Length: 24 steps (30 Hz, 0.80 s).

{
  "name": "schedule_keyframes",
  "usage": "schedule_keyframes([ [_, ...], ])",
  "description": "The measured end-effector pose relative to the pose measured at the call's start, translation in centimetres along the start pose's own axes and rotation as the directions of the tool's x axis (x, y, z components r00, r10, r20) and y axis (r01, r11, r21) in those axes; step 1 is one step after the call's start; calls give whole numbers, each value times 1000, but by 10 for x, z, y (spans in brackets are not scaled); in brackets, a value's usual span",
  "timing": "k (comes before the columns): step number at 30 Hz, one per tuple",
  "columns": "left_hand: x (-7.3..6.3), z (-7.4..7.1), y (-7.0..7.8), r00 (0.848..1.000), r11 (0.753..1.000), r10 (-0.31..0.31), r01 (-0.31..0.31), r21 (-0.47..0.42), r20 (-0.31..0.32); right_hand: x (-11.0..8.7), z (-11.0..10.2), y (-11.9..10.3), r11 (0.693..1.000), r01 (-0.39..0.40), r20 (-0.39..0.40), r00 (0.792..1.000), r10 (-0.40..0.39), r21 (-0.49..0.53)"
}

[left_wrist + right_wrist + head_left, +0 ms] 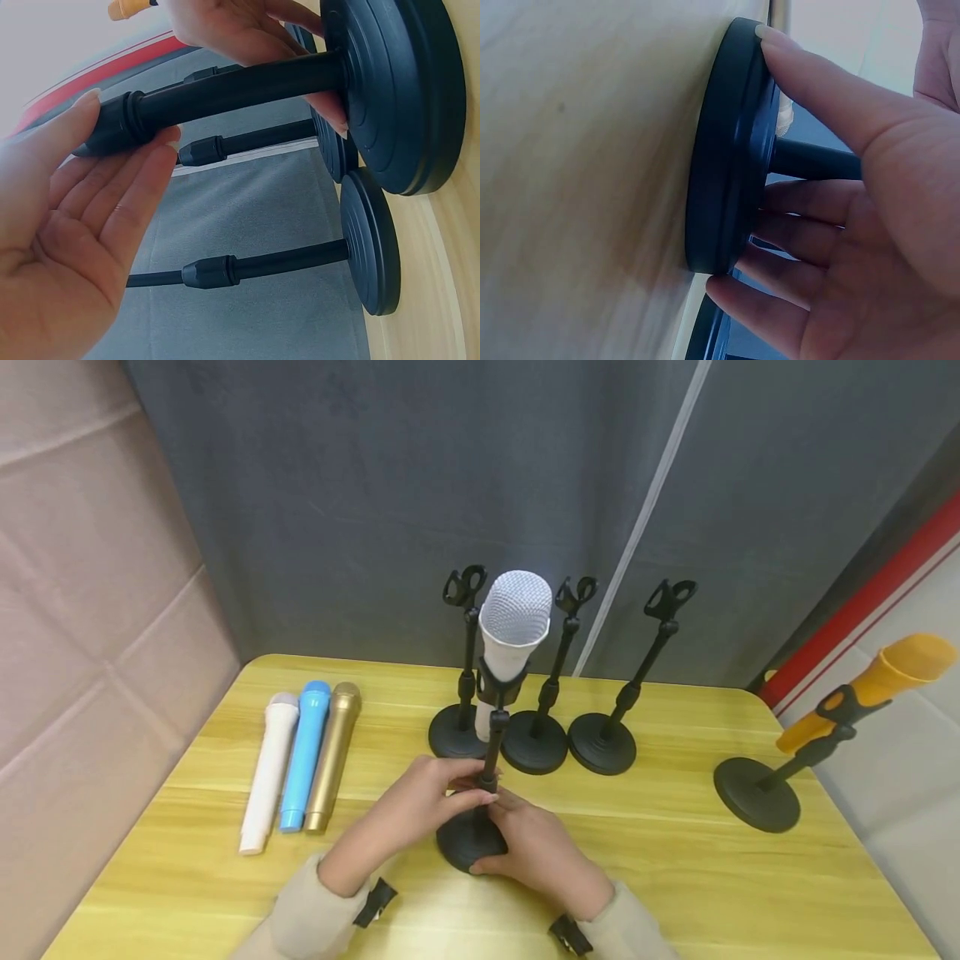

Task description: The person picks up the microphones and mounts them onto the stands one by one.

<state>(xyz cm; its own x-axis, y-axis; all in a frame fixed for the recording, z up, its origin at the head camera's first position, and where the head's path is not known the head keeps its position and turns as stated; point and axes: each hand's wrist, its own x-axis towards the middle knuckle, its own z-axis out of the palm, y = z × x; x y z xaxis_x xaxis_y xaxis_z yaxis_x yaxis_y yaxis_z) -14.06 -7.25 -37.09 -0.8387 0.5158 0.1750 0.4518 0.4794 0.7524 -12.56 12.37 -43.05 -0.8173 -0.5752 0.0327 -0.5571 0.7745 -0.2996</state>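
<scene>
A black microphone stand (492, 752) stands before me, with a white microphone (504, 656) with a silver mesh head in its clip. My left hand (420, 806) pinches the stand's pole at the collar (116, 124), between thumb and fingers. Lower down, my right hand (536, 847) holds the round base (731, 157), thumb on the near rim and fingers spread around the far side. In the right wrist view the base sits close against the wooden table (570, 172).
Three stands with bare clips, among them the rightmost stand (603, 742), are at the back. A stand (757, 793) at right bears an orange microphone (873, 689). At left lie a white microphone (268, 772), a blue microphone (304, 760) and a gold microphone (333, 756). A grey curtain (375, 510) hangs behind.
</scene>
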Motion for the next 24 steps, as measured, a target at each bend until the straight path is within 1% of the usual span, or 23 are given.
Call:
schedule_keyframes([
  [6, 0, 0, 1, 1000, 1000, 6, -6, 23, -14, 0, 0, 0, 1000, -1, 2, 1000, 1, -8],
  [9, 0, 1, 1, 999, 999, 5, -4, 35, -32, 0, 0, 0, 1000, -2, 9, 1000, 2, -13],
  [14, 0, 4, 5, 996, 998, -21, 27, 64, -90, 0, -1, 0, 1000, 3, 4, 1000, -3, -18],
  [16, 0, 6, 5, 994, 997, -39, 46, 63, -104, 0, -1, 1, 1000, 5, 1, 1000, -5, -17],
  [20, 0, 7, 4, 993, 998, -62, 65, 25, -100, -1, -1, 1, 1000, 6, -1, 1000, -6, -13],
  [22, 0, 7, 2, 994, 997, -75, 74, -19, -81, -1, 0, 2, 1000, 7, -3, 1000, -7, -8],
  [24, 0, 6, 0, 996, 995, -70, 66, -68, -57, -1, 1, 2, 1000, 9, -5, 1000, -9, -5],
])
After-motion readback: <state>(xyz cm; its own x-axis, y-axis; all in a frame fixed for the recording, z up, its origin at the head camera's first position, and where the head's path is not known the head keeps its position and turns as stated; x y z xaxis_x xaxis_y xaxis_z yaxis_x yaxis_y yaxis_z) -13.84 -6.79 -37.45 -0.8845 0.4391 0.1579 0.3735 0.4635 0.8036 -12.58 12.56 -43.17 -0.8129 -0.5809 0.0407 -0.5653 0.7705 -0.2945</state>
